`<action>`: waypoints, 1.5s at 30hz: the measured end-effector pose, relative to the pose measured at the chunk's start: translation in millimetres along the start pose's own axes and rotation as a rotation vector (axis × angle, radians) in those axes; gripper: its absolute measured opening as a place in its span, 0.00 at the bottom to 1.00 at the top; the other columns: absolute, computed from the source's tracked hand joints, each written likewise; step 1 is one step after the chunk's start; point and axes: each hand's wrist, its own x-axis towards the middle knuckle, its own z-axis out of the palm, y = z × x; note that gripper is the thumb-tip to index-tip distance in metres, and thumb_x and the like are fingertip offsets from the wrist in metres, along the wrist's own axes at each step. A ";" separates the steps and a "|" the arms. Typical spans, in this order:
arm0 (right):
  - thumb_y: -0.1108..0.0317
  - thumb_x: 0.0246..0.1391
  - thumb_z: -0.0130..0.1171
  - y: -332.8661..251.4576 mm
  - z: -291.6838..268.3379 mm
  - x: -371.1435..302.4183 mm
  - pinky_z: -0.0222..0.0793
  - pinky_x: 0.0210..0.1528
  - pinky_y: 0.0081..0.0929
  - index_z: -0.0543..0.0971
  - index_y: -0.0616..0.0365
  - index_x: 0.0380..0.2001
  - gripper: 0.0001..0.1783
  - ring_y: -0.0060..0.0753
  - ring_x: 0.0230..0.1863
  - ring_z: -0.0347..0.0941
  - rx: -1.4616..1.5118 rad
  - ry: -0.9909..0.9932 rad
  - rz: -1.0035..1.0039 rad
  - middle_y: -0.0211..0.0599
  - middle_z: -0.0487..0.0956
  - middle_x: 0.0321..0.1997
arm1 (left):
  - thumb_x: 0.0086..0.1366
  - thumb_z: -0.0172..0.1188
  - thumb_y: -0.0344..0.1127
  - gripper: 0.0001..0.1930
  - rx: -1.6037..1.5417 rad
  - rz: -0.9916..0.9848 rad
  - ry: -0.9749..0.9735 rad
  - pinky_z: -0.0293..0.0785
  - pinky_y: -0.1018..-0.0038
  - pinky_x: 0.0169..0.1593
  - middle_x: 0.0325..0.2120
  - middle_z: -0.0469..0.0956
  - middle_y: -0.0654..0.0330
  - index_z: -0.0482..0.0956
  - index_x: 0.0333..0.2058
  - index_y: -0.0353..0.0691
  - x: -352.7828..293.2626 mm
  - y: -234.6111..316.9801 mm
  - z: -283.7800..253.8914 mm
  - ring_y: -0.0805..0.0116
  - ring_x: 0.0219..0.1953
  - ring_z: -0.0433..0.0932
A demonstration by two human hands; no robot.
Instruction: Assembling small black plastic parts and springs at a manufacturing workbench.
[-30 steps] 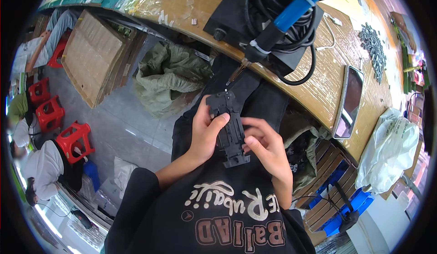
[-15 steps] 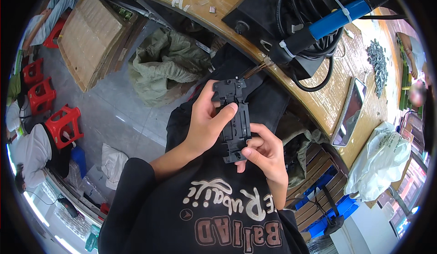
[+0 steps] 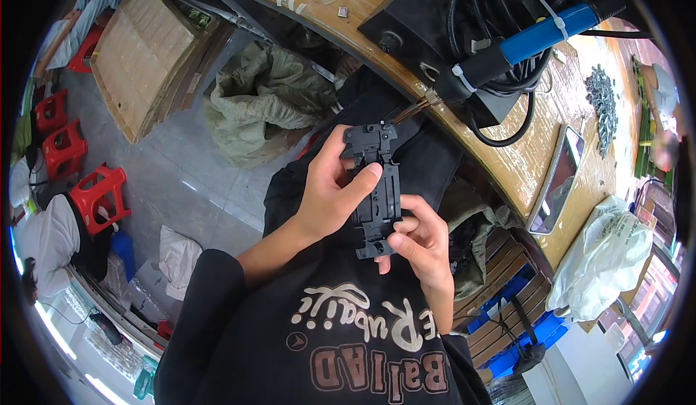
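Observation:
A long black plastic part (image 3: 383, 205) with slots and small holes is held over my lap, its long side running away from me. My left hand (image 3: 330, 191) grips its left side, with the thumb pressed on the upper face. Lower down, my right hand (image 3: 428, 242) pinches the near right corner between thumb and fingers. Just beyond the part's far end is the thin metal tip of a soldering iron (image 3: 540, 36), which has a blue handle and white cable ties. Whether tip and part touch I cannot tell.
The iron lies over a black box (image 3: 395, 13) and coiled cable on the wooden bench (image 3: 500, 158). Small dark pieces (image 3: 602, 104), a phone (image 3: 557, 176) and a white plastic bag (image 3: 605, 256) lie rightward. A green sack (image 3: 254, 108), cardboard (image 3: 145, 57) and red stools (image 3: 98, 198) stand left.
The view has shifted slightly. Both hands keep the same hold on the black plastic part, which has turned very little, if at all.

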 end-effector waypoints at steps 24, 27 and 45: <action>0.79 0.49 0.49 1.7 0.9 3.7 0.69 0.23 0.20 0.60 0.70 0.47 0.21 0.26 0.17 0.69 0.093 0.015 -0.005 0.38 0.73 0.21 | 0.57 0.51 0.25 0.13 -0.011 -0.033 0.006 0.66 0.87 0.28 0.29 0.70 0.64 0.62 0.40 0.34 4.7 6.9 0.3 0.84 0.26 0.70; 0.78 0.49 0.50 -0.7 4.3 3.3 0.68 0.21 0.19 0.60 0.70 0.46 0.21 0.26 0.16 0.69 0.092 0.019 -0.017 0.38 0.73 0.21 | 0.57 0.51 0.25 0.13 -0.041 -0.045 0.009 0.66 0.87 0.28 0.29 0.71 0.64 0.62 0.41 0.33 4.1 7.6 0.5 0.84 0.27 0.70; 0.73 0.47 0.54 13.7 1.6 4.1 0.65 0.13 0.19 0.57 0.71 0.42 0.23 0.30 0.14 0.69 0.163 -0.029 -0.002 0.48 0.74 0.29 | 0.57 0.52 0.27 0.13 -0.007 -0.063 0.037 0.64 0.88 0.25 0.26 0.72 0.64 0.64 0.40 0.34 -0.8 0.7 -3.9 0.86 0.24 0.69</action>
